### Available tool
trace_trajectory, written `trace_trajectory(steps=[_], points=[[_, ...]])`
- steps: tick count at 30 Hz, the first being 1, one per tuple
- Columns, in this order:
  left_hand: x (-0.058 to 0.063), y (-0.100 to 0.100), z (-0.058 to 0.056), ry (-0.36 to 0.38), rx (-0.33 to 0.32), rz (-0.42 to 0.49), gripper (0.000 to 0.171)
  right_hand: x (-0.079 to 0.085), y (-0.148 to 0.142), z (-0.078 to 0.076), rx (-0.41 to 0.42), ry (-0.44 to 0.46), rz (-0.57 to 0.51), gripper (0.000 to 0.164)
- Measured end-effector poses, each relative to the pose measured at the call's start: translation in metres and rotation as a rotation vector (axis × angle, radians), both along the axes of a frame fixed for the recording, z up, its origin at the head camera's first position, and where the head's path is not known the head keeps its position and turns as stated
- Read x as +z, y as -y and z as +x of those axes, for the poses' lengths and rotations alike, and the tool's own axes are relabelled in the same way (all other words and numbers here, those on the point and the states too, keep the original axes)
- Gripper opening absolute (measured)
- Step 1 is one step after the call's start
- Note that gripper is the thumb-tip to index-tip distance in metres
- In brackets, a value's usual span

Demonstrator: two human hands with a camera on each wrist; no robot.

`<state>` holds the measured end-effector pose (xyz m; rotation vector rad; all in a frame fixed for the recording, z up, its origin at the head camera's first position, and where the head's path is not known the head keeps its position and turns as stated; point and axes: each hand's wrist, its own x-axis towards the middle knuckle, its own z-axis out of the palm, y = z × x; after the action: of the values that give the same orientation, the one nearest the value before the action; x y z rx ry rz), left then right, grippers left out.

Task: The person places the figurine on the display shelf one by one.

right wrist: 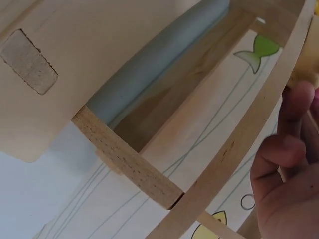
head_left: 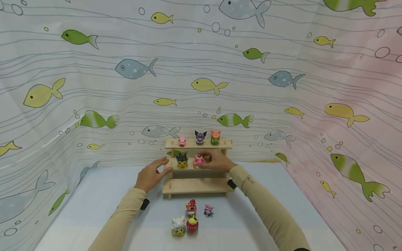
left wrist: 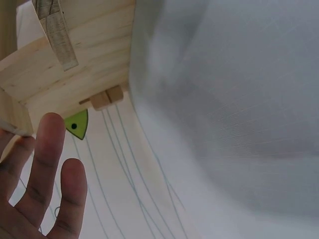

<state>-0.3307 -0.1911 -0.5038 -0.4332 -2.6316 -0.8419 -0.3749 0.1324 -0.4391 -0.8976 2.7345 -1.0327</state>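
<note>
On the middle shelf of a small wooden display stand [head_left: 198,186], my right hand [head_left: 218,160] holds a pink toy figurine [head_left: 199,160] by its right side. In the right wrist view the fingers of that hand [right wrist: 291,174] curl near the shelf edge, and the figurine is mostly out of frame. My left hand [head_left: 153,174] is at the stand's left end, fingers extended, touching near the middle shelf; the left wrist view shows its fingers [left wrist: 47,149] spread beside the wood. A yellow figurine with a dark headpiece [head_left: 181,161] stands on that shelf, left of the pink one.
The top shelf bears a pink pig figurine [head_left: 182,141], a purple-and-black figurine [head_left: 200,138] and a pink-and-green figurine [head_left: 215,137]. In front of the stand are a red figurine [head_left: 191,208], a small pink-purple one [head_left: 208,210], a white-yellow one [head_left: 178,226] and a red-green one [head_left: 192,224].
</note>
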Motion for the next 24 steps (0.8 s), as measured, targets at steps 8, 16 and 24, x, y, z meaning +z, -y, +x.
trace_trajectory(steps=[8, 16, 24], points=[[-0.0011, -0.0001, 0.0, 0.0, -0.003, -0.006, 0.059, -0.0021, -0.0023, -0.0029, 0.007, 0.052, -0.039, 0.055], [-0.0018, 0.0011, 0.001, 0.008, -0.003, 0.0, 0.06, -0.0091, -0.0021, -0.0033, -0.012, 0.051, -0.051, 0.057], [0.0001, -0.0009, 0.0025, -0.006, 0.003, 0.003, 0.056, -0.0088, -0.0013, 0.0039, -0.025, 0.058, -0.104, 0.058]])
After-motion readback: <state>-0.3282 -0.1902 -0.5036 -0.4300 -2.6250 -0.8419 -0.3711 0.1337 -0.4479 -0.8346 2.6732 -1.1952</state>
